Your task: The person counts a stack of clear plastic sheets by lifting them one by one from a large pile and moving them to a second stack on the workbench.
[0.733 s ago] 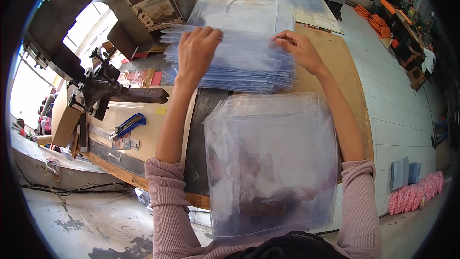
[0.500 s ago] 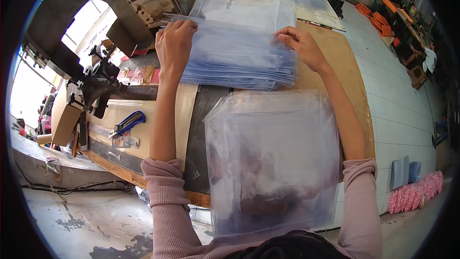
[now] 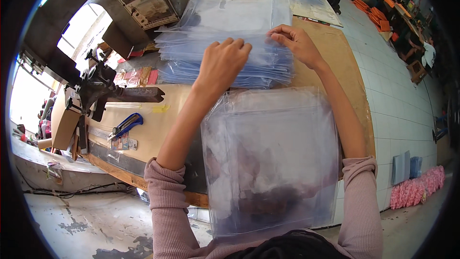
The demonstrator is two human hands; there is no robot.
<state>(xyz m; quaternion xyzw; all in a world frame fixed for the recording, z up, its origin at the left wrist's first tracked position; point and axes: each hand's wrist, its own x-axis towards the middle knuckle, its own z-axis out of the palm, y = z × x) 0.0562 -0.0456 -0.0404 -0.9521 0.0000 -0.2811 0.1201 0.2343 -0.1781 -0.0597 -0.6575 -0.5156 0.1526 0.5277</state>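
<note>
A thick pile of clear bluish plastic sleeves [image 3: 191, 67] lies on the table in front of me. My right hand [image 3: 298, 47] pinches the edge of a sleeve at the pile's right side, thumb and forefinger together. Over the middle of the pile is my left hand [image 3: 224, 63], its fingers curled with the tips turned away, so whatever they may hold is hidden. Nearer to me, between my forearms, another flat stack of clear plastic sleeves [image 3: 278, 148] reaches past the table's front edge.
A blue box cutter [image 3: 126, 125] lies on the left of the table near a dark metal clamp-like fixture [image 3: 98, 88]. Behind the pile are larger clear plastic sheets [image 3: 230, 12]. Pink bundles [image 3: 417, 187] sit on the tiled floor at right. Other people are farther off.
My left hand has moved right and nearer, from the pile's far left corner to its middle. My right hand stays at the right edge, shifted slightly left.
</note>
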